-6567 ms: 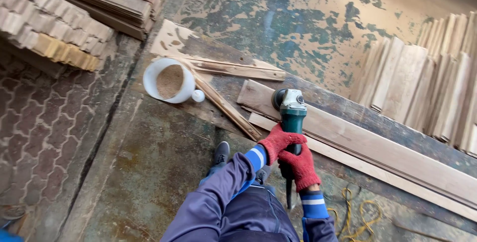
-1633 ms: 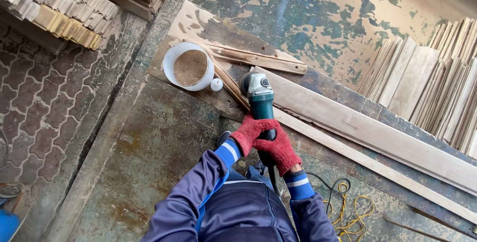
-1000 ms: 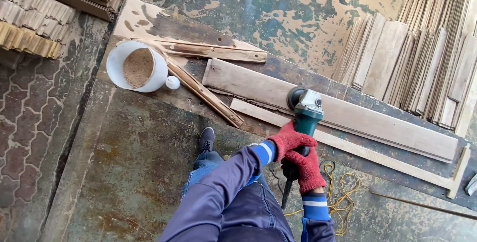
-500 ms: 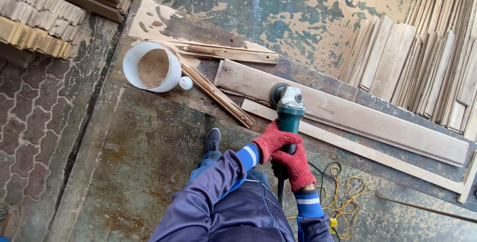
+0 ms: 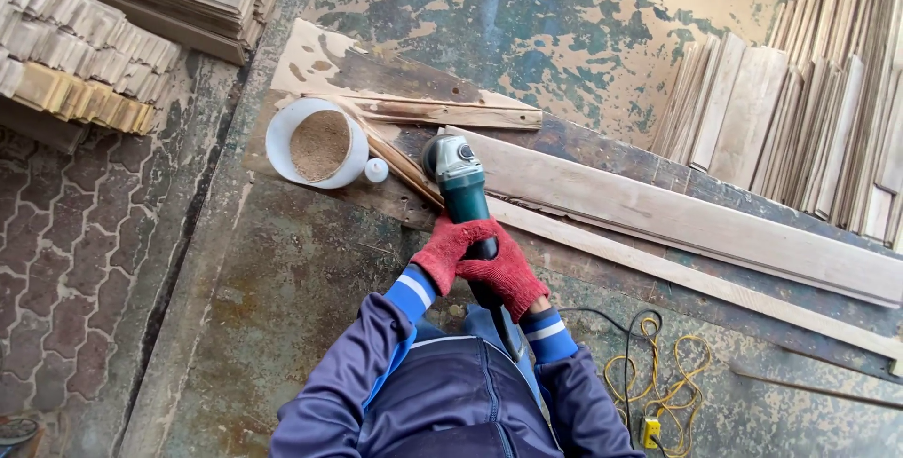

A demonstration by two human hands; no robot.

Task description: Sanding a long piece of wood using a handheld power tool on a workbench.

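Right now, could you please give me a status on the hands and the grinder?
Left hand and right hand both gripping grinder. Grinder head at left end of plank. White bucket beside it, apart. Yellow cord by right arm.

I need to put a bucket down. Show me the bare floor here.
Bare floor lies left of the hands, below the white bucket. Crowded: the long plank under the green grinder, leaning boards, yellow cord.

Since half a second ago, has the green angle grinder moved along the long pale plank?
Yes. The green angle grinder has slid left along the long pale plank to its end, nearer the white bucket of sawdust.
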